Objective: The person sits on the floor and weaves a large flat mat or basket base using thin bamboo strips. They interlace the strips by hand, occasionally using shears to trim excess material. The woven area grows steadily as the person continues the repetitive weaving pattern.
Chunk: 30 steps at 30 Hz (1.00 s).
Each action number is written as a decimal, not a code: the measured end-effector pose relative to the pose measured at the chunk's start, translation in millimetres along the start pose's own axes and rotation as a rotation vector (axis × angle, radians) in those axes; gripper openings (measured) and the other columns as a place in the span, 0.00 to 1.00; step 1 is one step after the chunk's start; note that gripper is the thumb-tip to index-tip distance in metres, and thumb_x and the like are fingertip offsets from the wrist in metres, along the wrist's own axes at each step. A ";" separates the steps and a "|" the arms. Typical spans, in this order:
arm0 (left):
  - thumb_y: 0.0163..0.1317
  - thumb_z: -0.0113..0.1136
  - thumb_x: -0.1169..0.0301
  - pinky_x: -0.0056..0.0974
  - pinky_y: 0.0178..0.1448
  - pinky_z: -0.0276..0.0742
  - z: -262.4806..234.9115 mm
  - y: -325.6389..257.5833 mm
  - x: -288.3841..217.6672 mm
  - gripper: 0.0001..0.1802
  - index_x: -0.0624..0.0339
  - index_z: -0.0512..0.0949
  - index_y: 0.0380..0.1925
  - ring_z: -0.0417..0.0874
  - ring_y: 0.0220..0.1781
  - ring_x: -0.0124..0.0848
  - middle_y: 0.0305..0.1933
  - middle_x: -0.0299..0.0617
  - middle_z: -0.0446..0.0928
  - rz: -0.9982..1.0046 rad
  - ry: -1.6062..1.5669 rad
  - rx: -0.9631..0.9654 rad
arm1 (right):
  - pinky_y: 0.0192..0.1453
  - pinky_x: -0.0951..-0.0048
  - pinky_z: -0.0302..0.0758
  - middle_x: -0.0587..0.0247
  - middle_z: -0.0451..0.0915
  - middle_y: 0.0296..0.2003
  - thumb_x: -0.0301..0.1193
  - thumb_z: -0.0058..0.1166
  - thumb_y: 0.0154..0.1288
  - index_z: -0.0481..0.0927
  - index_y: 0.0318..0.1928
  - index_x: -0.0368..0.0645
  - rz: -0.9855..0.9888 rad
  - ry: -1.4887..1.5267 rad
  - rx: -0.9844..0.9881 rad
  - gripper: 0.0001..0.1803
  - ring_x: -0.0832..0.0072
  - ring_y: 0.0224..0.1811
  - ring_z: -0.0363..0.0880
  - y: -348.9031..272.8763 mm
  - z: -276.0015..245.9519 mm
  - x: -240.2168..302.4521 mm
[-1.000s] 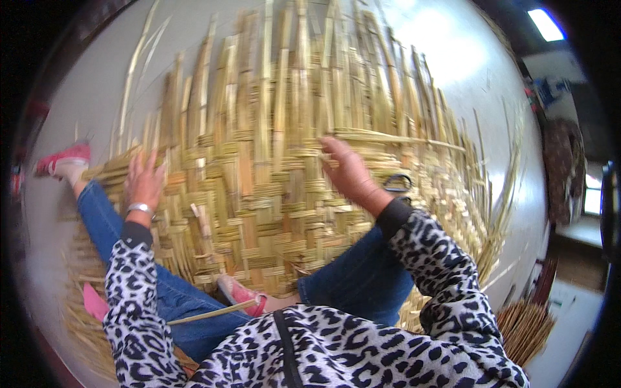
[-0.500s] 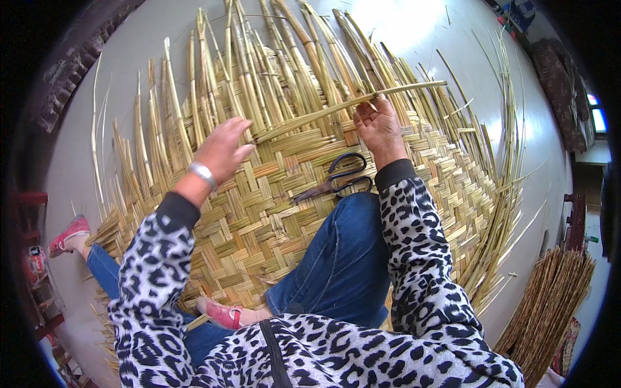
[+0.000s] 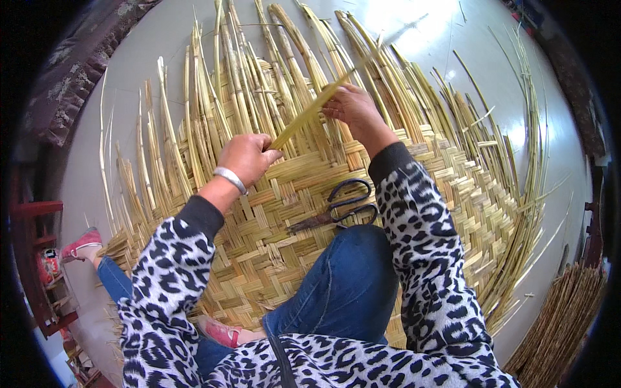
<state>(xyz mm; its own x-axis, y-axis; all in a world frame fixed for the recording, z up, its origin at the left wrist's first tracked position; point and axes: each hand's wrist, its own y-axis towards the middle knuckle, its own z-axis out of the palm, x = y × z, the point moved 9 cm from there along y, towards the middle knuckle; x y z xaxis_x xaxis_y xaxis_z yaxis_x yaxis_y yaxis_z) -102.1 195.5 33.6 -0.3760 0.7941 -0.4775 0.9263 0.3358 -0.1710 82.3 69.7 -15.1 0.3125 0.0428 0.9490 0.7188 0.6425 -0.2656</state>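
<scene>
A flattened reed strip [image 3: 301, 121] slants up and away to the right, held above a half-woven reed mat [image 3: 259, 220]. At its near end my left hand [image 3: 248, 159] is closed, thumb pressing the strip against the fingers. My right hand [image 3: 356, 113] is closed about the strip farther along, with its fingertips partly hidden behind it. Below the right hand, dark-handled scissors [image 3: 349, 205] lie on the woven part beside my bent knee [image 3: 352, 271]. Unwoven reed ends [image 3: 242, 84] fan outward along the mat's far edge.
Long loose reeds [image 3: 527, 142] stick up and bend along the mat's right side. A bundle of brown stalks [image 3: 559, 323] stands at the lower right. A dark red wooden stand [image 3: 40, 258] is at the left, and a dark patterned cloth [image 3: 77, 77] hangs at the upper left.
My left hand has moved right and taken hold of the strip's near end. My right hand has shifted left and the strip has swung to a steeper slant.
</scene>
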 end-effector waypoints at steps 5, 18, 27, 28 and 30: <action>0.56 0.68 0.58 0.43 0.32 0.74 4.1 -4.2 44.9 0.20 0.67 0.81 0.27 0.80 0.23 0.39 0.22 0.52 0.79 -0.213 -0.384 -0.243 | 0.56 0.63 0.77 0.48 0.84 0.47 0.44 0.62 0.62 0.83 0.48 0.36 -0.237 -1.017 -0.056 0.24 0.59 0.51 0.83 62.2 43.2 27.6; 0.60 0.68 0.61 0.32 0.30 0.68 29.6 -9.3 70.1 0.19 0.68 0.75 0.26 0.67 0.27 0.19 0.21 0.31 0.70 -0.331 -0.464 -0.444 | 0.48 0.64 0.78 0.49 0.84 0.40 0.41 0.68 0.52 0.84 0.43 0.36 -0.118 -0.824 -0.062 0.24 0.61 0.43 0.84 129.8 61.7 21.7; 0.61 0.63 0.57 0.40 0.41 0.77 38.7 -4.0 43.7 0.17 0.61 0.82 0.40 0.85 0.37 0.44 0.36 0.49 0.82 -0.179 -0.427 -0.288 | 0.52 0.66 0.78 0.59 0.82 0.41 0.34 0.65 0.62 0.78 0.46 0.39 -0.017 0.040 0.325 0.17 0.69 0.47 0.81 66.5 74.0 46.1; 0.62 0.63 0.58 0.40 0.41 0.77 36.4 -2.0 39.6 0.17 0.61 0.82 0.40 0.84 0.36 0.44 0.36 0.49 0.82 -0.125 -0.394 -0.269 | 0.52 0.65 0.78 0.59 0.82 0.41 0.35 0.65 0.62 0.77 0.49 0.37 -0.045 0.067 0.328 0.20 0.69 0.47 0.81 57.3 72.6 50.1; 0.61 0.64 0.57 0.38 0.42 0.77 37.1 1.8 39.2 0.18 0.60 0.83 0.42 0.84 0.35 0.41 0.35 0.47 0.83 -0.102 -0.370 -0.199 | 0.54 0.64 0.77 0.58 0.80 0.42 0.37 0.65 0.62 0.77 0.54 0.35 -0.116 0.132 0.354 0.25 0.68 0.47 0.79 39.3 68.4 58.0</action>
<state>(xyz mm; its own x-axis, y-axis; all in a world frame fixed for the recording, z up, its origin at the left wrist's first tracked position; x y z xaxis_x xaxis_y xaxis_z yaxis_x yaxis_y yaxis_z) -114.3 208.4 -17.4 -0.3976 0.5286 -0.7500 0.8485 0.5229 -0.0812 86.2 149.8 41.1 0.3356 -0.1292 0.9331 0.5023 0.8625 -0.0612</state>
